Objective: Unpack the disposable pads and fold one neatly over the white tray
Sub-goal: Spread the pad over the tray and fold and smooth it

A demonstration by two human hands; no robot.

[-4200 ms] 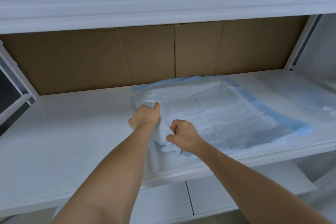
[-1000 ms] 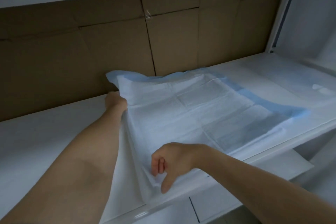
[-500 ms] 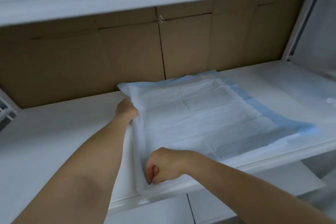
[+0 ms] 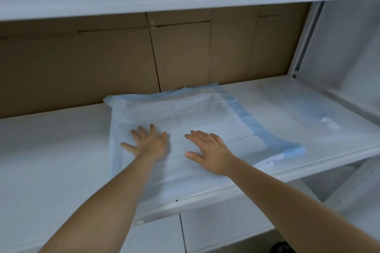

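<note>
Cardboard (image 4: 115,63) behind pad (image 4: 185,113), seemingly touching.

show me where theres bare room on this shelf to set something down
Bare white shelf lies left of the pad, out to the frame edge. A narrower strip lies right of the pad's blue border. The middle is taken: the left hand and right hand lie flat on the pad.

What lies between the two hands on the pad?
In the head view, only bare pad shows between the left hand and the right hand; both rest flat on it, apart, nothing between.
</note>
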